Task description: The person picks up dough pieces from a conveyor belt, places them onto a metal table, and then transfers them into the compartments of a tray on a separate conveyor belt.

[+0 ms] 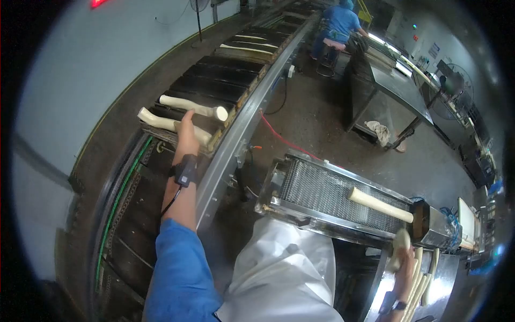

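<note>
Head view: your left hand is at the near rod on the slatted conveyor, a fingertip reaching toward the far rod just beyond; you can't tell from here whether those fingers are closed round anything. Your right hand has its fingers wrapped on a pale piece, beside the mesh belt, where another rod lies. More rods lie side by side on the metal surface to your right. They look smooth and dense, likely a bit heavy, maybe slick; the slight bends suggest some give, so take each round its middle and avoid pinching the ends. Your left arm stretches well forward, its wrist nearly straight; your right reaches low and out to the side, most of the forearm out of frame.
</note>
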Motion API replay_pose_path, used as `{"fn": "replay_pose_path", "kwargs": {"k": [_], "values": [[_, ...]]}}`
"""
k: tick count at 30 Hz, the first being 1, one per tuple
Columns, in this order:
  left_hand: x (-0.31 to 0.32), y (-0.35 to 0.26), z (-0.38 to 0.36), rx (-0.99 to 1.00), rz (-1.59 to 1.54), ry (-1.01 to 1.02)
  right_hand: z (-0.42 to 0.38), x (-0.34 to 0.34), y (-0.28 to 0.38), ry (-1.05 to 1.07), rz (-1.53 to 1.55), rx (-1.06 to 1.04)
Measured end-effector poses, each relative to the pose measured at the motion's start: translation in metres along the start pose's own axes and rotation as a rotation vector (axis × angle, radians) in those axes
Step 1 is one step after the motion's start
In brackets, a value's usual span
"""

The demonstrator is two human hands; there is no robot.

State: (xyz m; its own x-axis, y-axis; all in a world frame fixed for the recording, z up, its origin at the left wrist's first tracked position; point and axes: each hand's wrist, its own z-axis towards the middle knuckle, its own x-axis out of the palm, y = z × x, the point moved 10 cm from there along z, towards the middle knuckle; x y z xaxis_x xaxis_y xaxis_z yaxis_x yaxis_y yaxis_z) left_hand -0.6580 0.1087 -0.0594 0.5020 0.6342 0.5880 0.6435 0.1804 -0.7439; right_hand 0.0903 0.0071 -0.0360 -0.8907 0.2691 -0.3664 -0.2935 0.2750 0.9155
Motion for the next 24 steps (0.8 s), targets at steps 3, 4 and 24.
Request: {"fn": "replay_pose_path", "kwargs": {"k": [3, 4, 24], "values": [[-0.070, -0.022, 0.038, 0.387, 0.396, -0.463, -0.002, 0.059, 0.111, 0.109, -0.074, -0.027], [-0.082, -0.025, 0.044, 0.446, 0.438, -0.486, 0.008, 0.052, 0.126, 0.030, -0.067, -0.011], [-0.204, -0.052, -0.030, 0.593, 0.487, -0.521, 0.105, 0.383, 0.221, 0.648, -0.031, -0.479]]}}
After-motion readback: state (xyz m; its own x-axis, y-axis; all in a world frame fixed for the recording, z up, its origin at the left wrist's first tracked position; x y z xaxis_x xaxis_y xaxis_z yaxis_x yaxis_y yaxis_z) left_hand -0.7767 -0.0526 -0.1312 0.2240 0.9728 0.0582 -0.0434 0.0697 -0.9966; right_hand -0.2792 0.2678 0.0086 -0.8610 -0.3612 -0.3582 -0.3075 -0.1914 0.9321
